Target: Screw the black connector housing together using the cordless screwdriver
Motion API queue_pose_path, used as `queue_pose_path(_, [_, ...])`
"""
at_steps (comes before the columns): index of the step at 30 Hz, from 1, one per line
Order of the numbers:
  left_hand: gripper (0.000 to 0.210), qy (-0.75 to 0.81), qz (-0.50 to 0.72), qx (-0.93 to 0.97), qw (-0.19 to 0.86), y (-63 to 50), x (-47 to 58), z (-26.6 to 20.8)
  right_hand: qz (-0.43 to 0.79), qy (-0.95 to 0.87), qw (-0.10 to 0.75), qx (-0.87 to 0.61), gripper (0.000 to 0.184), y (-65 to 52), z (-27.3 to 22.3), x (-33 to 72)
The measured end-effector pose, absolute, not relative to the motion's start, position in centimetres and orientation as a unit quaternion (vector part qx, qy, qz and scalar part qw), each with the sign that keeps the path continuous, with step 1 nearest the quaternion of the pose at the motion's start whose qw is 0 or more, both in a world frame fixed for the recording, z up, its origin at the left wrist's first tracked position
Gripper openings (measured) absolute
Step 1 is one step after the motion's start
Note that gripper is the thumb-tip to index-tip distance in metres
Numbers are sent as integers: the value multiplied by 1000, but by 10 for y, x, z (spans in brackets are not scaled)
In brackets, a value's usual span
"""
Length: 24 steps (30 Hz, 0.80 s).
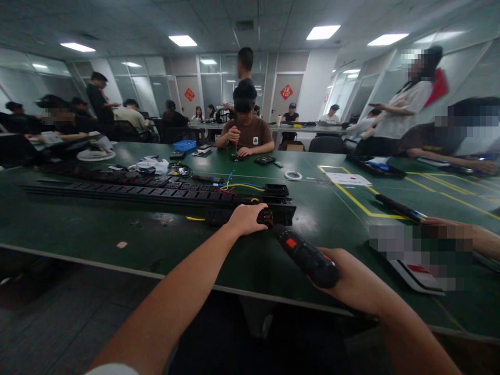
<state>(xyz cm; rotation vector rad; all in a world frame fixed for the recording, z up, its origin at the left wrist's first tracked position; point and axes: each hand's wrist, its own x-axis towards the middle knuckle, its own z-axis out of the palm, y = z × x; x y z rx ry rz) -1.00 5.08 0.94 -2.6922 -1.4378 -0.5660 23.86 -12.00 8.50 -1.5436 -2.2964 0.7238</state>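
Note:
My left hand (246, 219) grips the end of a short black socket strip (216, 216), its thumb and fingers bent around it. The strip's end is open, and coppery parts (267, 216) show inside. My right hand (351, 276) is wrapped round a black cordless screwdriver (307, 255) with an orange patch. The tool's nose points at the open end, just right of my left hand; its bit is too dark to make out, so I cannot tell whether it touches. Right behind lies a long black power strip (128, 191) with a row of sockets.
Blue and yellow wires (242, 186) rise from another strip behind. Farther off are a blue basket (185, 145), a white tape roll (292, 175) and a white paper (349, 179). A co-worker's hand (445, 226) holds a dark tool at right. Another person (245, 135) works opposite.

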Motion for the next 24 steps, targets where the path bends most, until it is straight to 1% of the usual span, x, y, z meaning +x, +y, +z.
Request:
queue_pose_path(2, [65,-448,-186,-874,13,53,-11,7,229,-803,109,-540,13,-121,87,233])
queue_pose_path(4, [64,-444,-191,-875,9,54,-12,6,206,-807,89,-545,16,-122,89,228])
queue_pose_path(9, [65,-450,-187,-873,1,53,-12,8,184,-811,74,-550,16,-123,92,220])
queue_pose_path(15, [63,-467,-180,-866,11,52,-10,8,211,-807,127,-536,9,-115,89,221])
queue_pose_path(18, [62,-477,-182,-860,25,53,-8,7,223,-791,160,-547,13,-108,83,224])
queue_pose_path(20, [63,-481,-184,-857,33,53,-7,7,239,-778,186,-550,12,-103,79,225])
queue_pose_path(24, [64,-484,-180,-855,40,54,-6,6,266,-743,210,-577,14,-97,75,226])
